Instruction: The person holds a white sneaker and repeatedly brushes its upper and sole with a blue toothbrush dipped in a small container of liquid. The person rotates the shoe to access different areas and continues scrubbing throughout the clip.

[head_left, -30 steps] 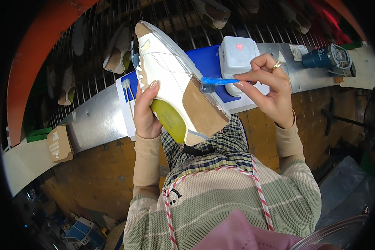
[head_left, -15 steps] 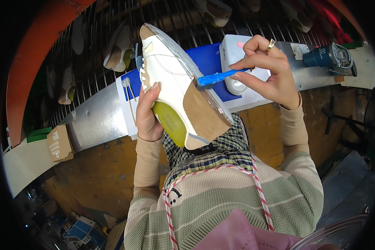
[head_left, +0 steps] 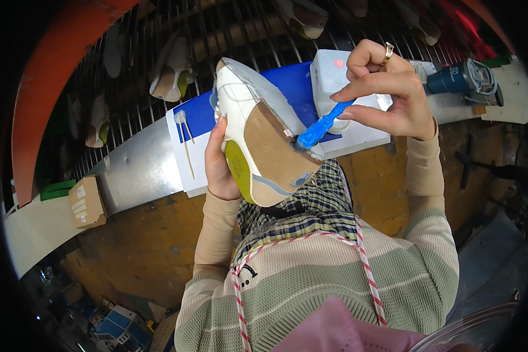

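My left hand (head_left: 219, 170) is closed round a white and tan shoe upper (head_left: 270, 144) with a yellow-green lining at its collar. The toe points away from me and the heel is tipped toward me. Between thumb and fingers, my right hand (head_left: 387, 88) pinches a small blue brush (head_left: 325, 124). Its dark bristles touch the shoe's bottom edge near the heel, on the right side. That edge and the grey underside look wet or glossy. Just beyond the brush stands a white plastic container (head_left: 328, 73), partly hidden by my right hand.
Two cotton-tipped sticks (head_left: 186, 132) lie on white and blue sheets atop a metal ledge (head_left: 141, 158). Behind it, more shoe uppers (head_left: 173, 73) rest on a rod conveyor. A small cardboard box (head_left: 87, 202) sits at left, a dark teal tumbler (head_left: 454, 78) at right.
The shoe has turned, showing more of its heel, and its toe has dropped nearer. The brush has moved along the edge toward the heel, and its handle now stands steeper.
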The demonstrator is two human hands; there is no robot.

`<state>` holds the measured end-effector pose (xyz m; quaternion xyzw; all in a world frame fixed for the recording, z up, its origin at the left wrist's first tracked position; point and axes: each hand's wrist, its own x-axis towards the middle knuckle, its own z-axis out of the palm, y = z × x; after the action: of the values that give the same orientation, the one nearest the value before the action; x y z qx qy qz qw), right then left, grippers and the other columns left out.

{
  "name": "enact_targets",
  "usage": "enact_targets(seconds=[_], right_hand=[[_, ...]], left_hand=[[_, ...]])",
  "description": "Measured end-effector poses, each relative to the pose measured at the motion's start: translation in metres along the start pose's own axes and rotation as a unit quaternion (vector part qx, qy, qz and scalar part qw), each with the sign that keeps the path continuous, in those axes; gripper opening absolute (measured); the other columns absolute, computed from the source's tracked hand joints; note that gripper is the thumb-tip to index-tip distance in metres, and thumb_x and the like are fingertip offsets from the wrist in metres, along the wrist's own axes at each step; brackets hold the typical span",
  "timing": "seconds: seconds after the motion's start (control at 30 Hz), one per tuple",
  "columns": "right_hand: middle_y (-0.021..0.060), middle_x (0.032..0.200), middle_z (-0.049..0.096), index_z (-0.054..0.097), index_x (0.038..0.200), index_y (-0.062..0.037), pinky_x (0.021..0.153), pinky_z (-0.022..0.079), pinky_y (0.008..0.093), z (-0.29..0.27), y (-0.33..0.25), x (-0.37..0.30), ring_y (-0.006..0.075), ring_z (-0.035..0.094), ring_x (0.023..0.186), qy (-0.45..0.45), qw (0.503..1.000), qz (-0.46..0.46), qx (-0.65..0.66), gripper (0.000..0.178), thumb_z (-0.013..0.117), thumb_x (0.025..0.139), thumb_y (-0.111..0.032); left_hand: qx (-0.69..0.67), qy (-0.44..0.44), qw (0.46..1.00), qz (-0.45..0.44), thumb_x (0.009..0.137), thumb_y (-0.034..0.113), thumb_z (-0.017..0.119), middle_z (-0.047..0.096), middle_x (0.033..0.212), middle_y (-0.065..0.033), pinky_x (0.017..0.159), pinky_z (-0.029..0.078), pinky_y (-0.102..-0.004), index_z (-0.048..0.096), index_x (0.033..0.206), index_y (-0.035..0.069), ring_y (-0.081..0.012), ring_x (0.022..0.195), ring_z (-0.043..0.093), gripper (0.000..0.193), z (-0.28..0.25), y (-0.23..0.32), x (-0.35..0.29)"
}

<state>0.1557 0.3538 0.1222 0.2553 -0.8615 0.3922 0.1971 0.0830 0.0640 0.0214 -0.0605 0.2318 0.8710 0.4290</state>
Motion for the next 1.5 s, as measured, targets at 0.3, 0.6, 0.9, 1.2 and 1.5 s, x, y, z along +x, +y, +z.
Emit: enact_targets(seconds=[0.3, 0.6, 0.9, 1.2, 1.5], right_hand=[[0.0038, 0.082, 0.047, 0.078, 0.087, -0.0038, 0.061, 0.039, 0.0295, -0.003, -0.001, 0.032, 0.0169, 0.050, 0.073, -0.030, 0.997, -0.064, -0.009, 0.031, 0.088, 0.060, -0.016], [0.0035, 0.083, 0.047, 0.078, 0.087, -0.0048, 0.063, 0.041, 0.0302, 0.008, -0.003, 0.068, 0.0172, 0.051, 0.076, -0.075, 0.991, -0.114, 0.010, 0.032, 0.088, 0.060, -0.016], [0.0041, 0.089, 0.049, 0.076, 0.085, -0.0023, 0.068, 0.043, 0.0303, 0.010, -0.006, 0.073, 0.0163, 0.051, 0.081, -0.094, 0.996, -0.012, 0.001, 0.026, 0.088, 0.066, -0.014], [0.0037, 0.086, 0.048, 0.076, 0.085, -0.0027, 0.066, 0.043, 0.0305, 0.009, -0.010, 0.079, 0.0170, 0.050, 0.079, -0.114, 0.991, -0.064, 0.010, 0.028, 0.088, 0.063, -0.015], [0.0047, 0.082, 0.050, 0.076, 0.091, -0.0058, 0.065, 0.043, 0.0328, 0.020, -0.010, 0.094, 0.0211, 0.051, 0.073, -0.142, 0.984, -0.079, 0.077, 0.023, 0.086, 0.072, -0.011]], left_hand=[[-0.070, 0.010, 0.993, -0.096, 0.097, 0.042, 0.057, 0.060, 0.129, -0.0149, 0.097, 0.053, -0.0447, 0.051, 0.137, 0.008, -0.0293, 0.112, 0.063, 0.052, 0.018, -0.017, -0.011], [-0.106, 0.005, 0.983, -0.152, 0.091, 0.033, 0.067, 0.059, 0.129, -0.0132, 0.098, 0.053, -0.0430, 0.045, 0.140, 0.007, -0.0259, 0.114, 0.062, 0.060, 0.025, -0.013, -0.020], [-0.066, 0.030, 0.987, -0.144, 0.084, 0.024, 0.077, 0.058, 0.129, -0.0116, 0.100, 0.053, -0.0413, 0.038, 0.144, 0.006, -0.0226, 0.115, 0.061, 0.074, 0.010, 0.004, -0.024], [-0.103, 0.000, 0.984, -0.147, 0.087, 0.025, 0.073, 0.058, 0.126, -0.0141, 0.090, 0.055, -0.0407, 0.037, 0.144, 0.005, -0.0253, 0.105, 0.063, 0.070, 0.000, 0.002, -0.025], [-0.275, -0.120, 0.924, -0.239, 0.090, 0.026, 0.069, 0.059, 0.123, -0.0166, 0.080, 0.057, -0.0402, 0.036, 0.143, 0.004, -0.0281, 0.094, 0.064, 0.066, -0.043, -0.041, -0.022]])
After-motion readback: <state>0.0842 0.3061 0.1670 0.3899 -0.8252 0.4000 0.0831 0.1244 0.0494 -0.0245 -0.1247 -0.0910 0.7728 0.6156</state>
